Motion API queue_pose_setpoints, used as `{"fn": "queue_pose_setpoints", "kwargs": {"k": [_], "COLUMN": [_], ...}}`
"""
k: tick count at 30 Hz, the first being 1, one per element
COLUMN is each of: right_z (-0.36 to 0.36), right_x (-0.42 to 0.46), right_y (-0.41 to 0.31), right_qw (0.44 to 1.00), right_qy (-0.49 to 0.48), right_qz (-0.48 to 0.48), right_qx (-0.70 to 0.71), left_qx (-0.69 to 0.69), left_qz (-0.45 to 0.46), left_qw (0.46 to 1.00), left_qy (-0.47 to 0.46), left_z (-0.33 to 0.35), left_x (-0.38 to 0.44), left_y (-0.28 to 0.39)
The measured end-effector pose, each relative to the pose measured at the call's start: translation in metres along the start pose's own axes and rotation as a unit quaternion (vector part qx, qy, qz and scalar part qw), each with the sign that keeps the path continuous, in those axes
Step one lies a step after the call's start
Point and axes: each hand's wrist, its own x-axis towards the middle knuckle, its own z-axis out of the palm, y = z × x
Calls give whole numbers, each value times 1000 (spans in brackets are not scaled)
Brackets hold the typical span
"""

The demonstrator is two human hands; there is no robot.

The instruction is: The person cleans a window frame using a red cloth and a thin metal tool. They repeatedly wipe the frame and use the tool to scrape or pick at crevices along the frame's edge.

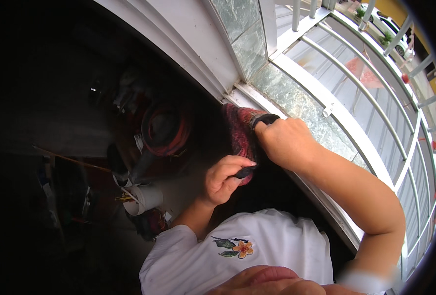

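A patterned cloth (240, 136) in red, pink and black, with dark edging, hangs between my two hands by the window track. My left hand (223, 179) pinches a black strip or edge of it, thumb against fingers, in front of my shirt. Up and to the right, my right hand (286, 140) grips the cloth's black end over the white window track (256, 99). Its fingertips are mostly hidden behind the back of the hand. What kind of cloth article it is, I cannot tell.
A tiled sill (295, 92) and white metal railing (373, 147) lie outside on the right. On the dark left side are a coiled reddish cable or hose (170, 145), a white bucket (149, 199) with items in it, and a thin stick (74, 160).
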Motion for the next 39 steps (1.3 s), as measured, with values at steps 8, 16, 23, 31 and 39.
{"fn": "queue_pose_setpoints", "kwargs": {"k": [8,16,23,31,39], "right_z": [-1,-21,-9,20,-49], "right_x": [33,17,50,29,30], "right_y": [-3,12,27,35,-27], "right_qw": [997,995,992,981,876], "right_qy": [-13,-91,-57,121,389], "right_qz": [55,-15,-30,-103,-190], "right_qx": [52,-25,105,115,212], "left_qx": [17,-15,10,2,-25], "left_qz": [-21,6,19,62,202], "left_qw": [999,999,1000,998,947], "left_qy": [31,-37,5,4,247], "left_z": [-4,-12,-21,-21,-41], "left_x": [25,20,38,27,44], "left_y": [-15,-8,-14,5,69]}}
